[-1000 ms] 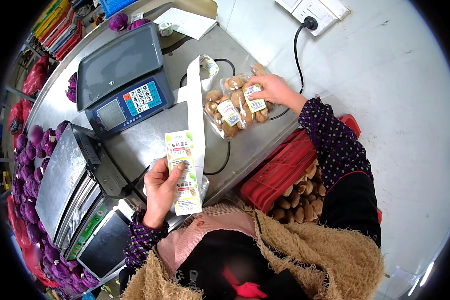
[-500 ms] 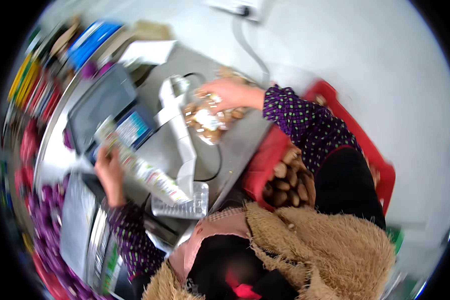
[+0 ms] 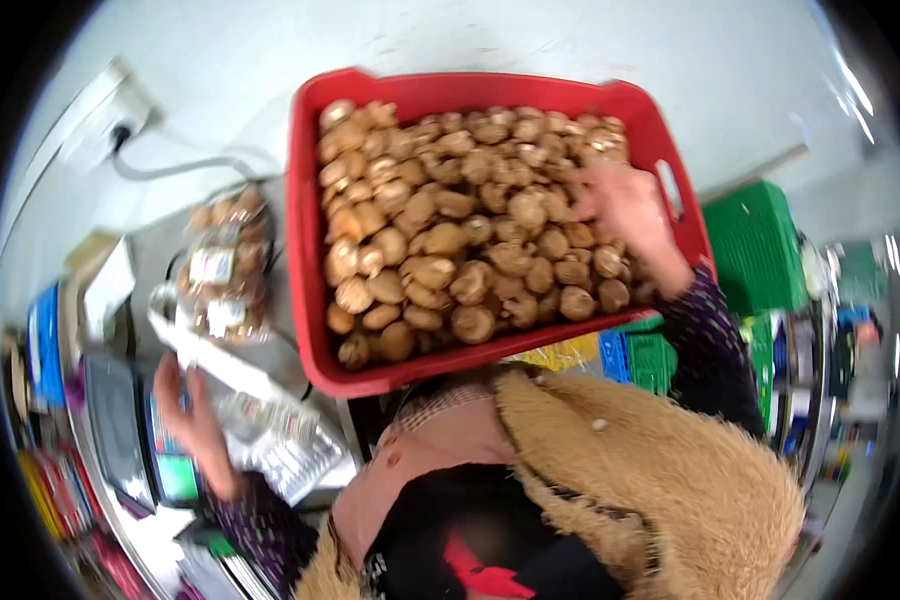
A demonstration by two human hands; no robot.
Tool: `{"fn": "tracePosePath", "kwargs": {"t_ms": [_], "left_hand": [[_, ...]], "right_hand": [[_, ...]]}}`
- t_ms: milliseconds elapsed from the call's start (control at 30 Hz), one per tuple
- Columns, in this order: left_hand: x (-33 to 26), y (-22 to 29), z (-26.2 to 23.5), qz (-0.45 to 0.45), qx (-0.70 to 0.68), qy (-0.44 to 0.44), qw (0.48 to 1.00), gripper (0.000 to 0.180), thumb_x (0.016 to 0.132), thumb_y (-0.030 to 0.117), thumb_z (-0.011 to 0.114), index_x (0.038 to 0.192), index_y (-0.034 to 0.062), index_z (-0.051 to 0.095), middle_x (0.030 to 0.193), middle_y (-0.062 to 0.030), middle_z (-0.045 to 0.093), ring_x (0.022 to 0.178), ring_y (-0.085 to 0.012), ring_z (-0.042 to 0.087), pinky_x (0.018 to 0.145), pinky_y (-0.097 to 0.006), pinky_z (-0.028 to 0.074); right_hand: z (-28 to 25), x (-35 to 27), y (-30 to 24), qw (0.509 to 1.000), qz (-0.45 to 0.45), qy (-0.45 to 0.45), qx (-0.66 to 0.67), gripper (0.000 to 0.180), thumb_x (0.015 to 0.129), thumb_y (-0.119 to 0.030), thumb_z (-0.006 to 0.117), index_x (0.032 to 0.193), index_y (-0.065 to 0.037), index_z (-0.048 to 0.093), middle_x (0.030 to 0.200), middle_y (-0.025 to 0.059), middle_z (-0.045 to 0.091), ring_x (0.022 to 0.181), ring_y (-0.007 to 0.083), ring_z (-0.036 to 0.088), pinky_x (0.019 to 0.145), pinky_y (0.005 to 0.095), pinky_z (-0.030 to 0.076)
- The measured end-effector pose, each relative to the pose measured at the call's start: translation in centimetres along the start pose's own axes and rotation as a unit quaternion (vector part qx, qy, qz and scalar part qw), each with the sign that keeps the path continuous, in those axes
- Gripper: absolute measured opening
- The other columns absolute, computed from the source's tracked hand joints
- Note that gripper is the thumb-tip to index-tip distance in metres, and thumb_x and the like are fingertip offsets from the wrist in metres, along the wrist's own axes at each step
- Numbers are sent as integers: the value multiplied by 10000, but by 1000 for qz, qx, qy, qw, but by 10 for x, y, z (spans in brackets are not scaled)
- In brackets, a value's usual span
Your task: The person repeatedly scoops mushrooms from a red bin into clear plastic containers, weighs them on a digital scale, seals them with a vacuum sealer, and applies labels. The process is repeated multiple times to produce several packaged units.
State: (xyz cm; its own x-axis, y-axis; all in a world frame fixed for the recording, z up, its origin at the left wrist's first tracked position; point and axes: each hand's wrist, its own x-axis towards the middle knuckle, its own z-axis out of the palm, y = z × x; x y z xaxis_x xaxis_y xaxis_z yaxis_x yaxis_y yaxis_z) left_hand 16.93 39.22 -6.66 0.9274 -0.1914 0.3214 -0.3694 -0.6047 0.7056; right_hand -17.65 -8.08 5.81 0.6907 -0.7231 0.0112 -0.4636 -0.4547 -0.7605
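A large red crate [image 3: 306, 300] full of brown mushrooms [image 3: 470, 225] takes up the middle of the head view. My right hand [image 3: 632, 215] reaches over its right side, thumb and fingers apart at the mushrooms; motion smears the fingertips, and I see nothing held. At the left, my left hand [image 3: 192, 425] is raised with fingers apart and nothing in it, beside a digital scale [image 3: 120, 430]. Close to that hand lies a clear printed plastic bag [image 3: 285, 440]. Labelled clear packs of mushrooms [image 3: 228, 270] rest on the metal counter left of the crate.
A white strap-like strip [image 3: 210, 355] crosses the counter. A cable [image 3: 185, 172] runs from the wall socket [image 3: 115, 115] toward the packs. Green crates [image 3: 755, 250] stand at the right. Shelves with colourful goods [image 3: 55, 480] line the left edge.
The view has swung right, bringing the red crate to the middle. My left hand has let go of the printed bag. My right hand has left the mushroom packs and moved over the crate.
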Motion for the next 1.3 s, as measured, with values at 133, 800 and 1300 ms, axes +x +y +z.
{"fn": "tracePosePath", "kwargs": {"t_ms": [133,800,1300], "left_hand": [[13,127,79,210,-21,-76,975,269,835,239,676,1046,76,643,934,-130,681,837,-313,659,717,-396,520],[-115,-15,33,117,168,-221,954,553,725,417,719,1131,60,605,1139,-127,599,1131,-295,532,970,-430,377],[-45,-67,52,62,-38,-348,934,430,697,294,781,988,-2,669,816,-220,670,820,-371,660,735,-432,511]], "right_hand": [[-38,-7,46,972,32,232,-2,312,992,-289,519,912,-29,671,667,-26,579,580,59,484,518,233,381],[204,-57,-268,329,-271,-815,393,210,910,-223,645,939,-22,697,921,128,690,841,233,664,685,335,527],[428,-124,-117,583,-648,-470,-139,94,669,-96,645,718,-23,680,708,158,653,697,309,679,591,423,538]]}}
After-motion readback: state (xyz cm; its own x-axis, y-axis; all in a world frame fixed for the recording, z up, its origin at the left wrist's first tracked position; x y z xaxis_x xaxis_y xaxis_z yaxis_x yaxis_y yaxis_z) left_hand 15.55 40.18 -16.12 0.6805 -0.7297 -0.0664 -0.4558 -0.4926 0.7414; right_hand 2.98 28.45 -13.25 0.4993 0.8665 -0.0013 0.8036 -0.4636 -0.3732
